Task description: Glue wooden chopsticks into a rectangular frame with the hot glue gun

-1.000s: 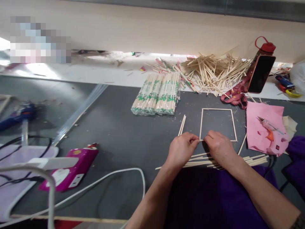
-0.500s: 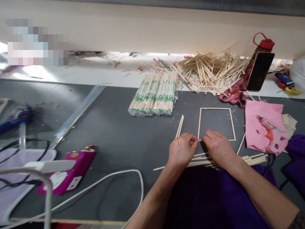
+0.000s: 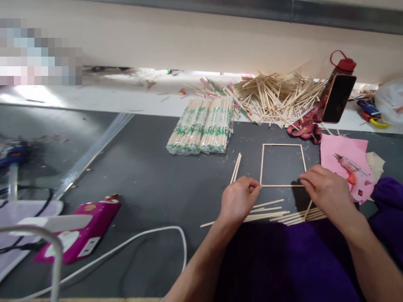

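A square frame of thin wooden sticks (image 3: 281, 145) lies flat on the dark grey table (image 3: 163, 184). My left hand (image 3: 238, 201) is closed in a pinch on the frame's near left corner. My right hand (image 3: 327, 192) rests with curled fingers on the frame's near right corner. Several loose sticks (image 3: 270, 214) lie along the table's front edge between my hands. Two more sticks (image 3: 236, 167) lie just left of the frame.
Two wrapped bundles of sticks (image 3: 201, 126) and a big loose pile (image 3: 277, 96) sit at the back. A phone (image 3: 336, 98) leans on a red-capped bottle. A glue gun (image 3: 349, 165) rests on pink paper (image 3: 343, 149). A magenta power strip (image 3: 78, 228) and white cable (image 3: 132, 247) lie left.
My right hand slid right along the frame's near stick, from the near left corner to the near right corner. My left hand stayed at the left corner.
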`<state>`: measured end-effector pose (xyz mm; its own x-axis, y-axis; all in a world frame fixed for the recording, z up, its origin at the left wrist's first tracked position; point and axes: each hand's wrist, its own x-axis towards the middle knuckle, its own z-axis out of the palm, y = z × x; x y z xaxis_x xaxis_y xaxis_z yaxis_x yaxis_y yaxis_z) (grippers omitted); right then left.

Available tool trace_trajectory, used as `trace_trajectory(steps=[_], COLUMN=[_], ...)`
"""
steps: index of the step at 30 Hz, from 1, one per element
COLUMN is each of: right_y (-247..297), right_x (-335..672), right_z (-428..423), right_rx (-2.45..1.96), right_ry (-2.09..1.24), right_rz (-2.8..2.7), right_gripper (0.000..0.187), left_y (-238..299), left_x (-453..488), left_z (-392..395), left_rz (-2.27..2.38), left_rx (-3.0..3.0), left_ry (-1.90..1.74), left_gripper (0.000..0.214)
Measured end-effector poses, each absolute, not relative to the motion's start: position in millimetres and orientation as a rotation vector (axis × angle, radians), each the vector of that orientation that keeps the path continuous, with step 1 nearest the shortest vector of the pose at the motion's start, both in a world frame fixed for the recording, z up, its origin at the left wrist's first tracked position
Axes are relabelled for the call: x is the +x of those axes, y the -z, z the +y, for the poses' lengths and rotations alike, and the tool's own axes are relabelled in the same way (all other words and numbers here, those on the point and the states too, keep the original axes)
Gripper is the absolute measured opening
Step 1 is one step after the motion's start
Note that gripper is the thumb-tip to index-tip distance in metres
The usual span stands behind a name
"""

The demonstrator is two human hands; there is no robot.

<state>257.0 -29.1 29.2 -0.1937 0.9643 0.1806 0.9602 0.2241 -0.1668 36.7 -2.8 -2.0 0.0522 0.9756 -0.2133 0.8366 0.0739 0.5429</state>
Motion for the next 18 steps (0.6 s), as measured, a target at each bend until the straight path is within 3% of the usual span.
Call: trace_trajectory(steps=[7, 18], right_y=[-22.2, -2.7], right_x=[274.5, 273.0], right_z=[-42.0, -39.7], right_rx=[-2.224, -2.141], right_ry=[0.039, 0.146], right_rz=[-2.284, -2.24], right_gripper=[0.014, 0.021], left_y=[1.8, 2.3], left_x=[36.3, 38.7], left_z=[-2.8, -3.6], left_rz=[1.798, 1.826], left_rx=[1.813, 1.79], left_ry=[-0.353, -0.377], left_gripper=[0.014, 0.013])
